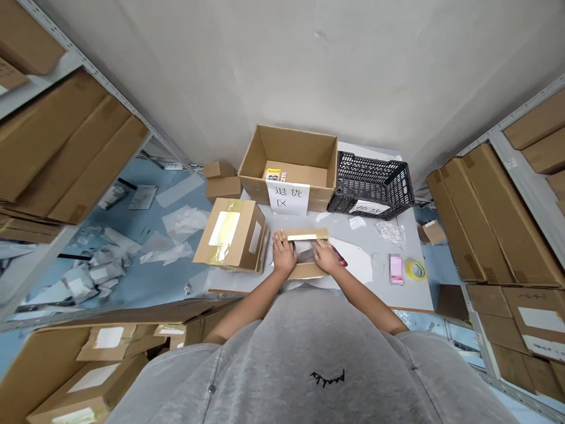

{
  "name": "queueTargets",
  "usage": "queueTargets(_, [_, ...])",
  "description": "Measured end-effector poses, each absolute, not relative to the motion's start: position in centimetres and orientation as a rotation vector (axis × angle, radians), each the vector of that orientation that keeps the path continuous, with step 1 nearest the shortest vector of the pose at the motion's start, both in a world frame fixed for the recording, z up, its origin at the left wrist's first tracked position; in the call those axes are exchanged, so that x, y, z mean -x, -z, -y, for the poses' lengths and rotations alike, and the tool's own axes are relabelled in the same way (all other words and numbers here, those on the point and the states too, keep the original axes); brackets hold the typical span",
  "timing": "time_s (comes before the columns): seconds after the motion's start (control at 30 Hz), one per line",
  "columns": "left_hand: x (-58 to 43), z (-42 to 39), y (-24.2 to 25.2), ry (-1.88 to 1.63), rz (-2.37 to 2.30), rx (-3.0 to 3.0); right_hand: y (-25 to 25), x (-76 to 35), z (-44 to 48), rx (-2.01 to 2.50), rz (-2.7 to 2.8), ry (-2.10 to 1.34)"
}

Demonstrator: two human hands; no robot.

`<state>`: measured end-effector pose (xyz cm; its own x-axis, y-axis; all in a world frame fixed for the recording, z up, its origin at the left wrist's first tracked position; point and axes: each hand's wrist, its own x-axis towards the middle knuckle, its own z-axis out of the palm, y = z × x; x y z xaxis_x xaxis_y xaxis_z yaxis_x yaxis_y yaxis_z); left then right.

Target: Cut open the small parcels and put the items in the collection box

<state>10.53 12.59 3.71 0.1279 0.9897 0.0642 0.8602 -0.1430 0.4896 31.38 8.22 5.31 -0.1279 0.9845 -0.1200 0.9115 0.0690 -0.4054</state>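
Note:
A small cardboard box (308, 271) lies open on the table in front of me, its flaps folded outward and something pale and grey inside. My left hand (284, 253) rests on the box's left side with fingers pointing forward. On the right side, my right hand (323, 255) presses at the edge, fingers spread over it. Just beyond my right hand a black and red object (339, 255) lies on white paper (358, 259), partly hidden by that hand.
A taped box (230, 234) stands left on the table (406, 297). Behind are a large open carton (289, 191) and a black crate (373, 187). Bubble wrap (392, 234), a pink item (396, 269) and a tape roll (415, 270) lie right. Shelves flank both sides.

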Motion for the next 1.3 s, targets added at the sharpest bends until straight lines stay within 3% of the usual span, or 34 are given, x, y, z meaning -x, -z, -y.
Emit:
queueTargets(0.37, [-9.5, -16.8, -4.2, -0.84, -1.767, -1.785, -6.9, -31.5, -9.8, 2.059, 1.946, -0.385])
queueTargets(0.73, [-8.6, -16.2, -1.5, -0.438, -1.587, -2.081, -4.8, -32.5, -14.2, 2.17, 1.961, -0.646])
queueTargets(0.97, [-8.3, -17.8, -0.5, -0.618, -1.605, -1.833, -4.1, -33.6, -16.2, 2.157, 1.838, -0.65])
queueTargets(1.17, [-4.7, -18.1, -0.9, -0.696, -1.613, -1.654, -5.0, -34.5, -13.1, 2.151, 1.634, -0.342])
queueTargets(1.3, [-3.5, -18.5, -1.6, -0.688, -1.623, -1.657, -4.9, -33.8, -11.3, 2.28, 1.67, -0.561])
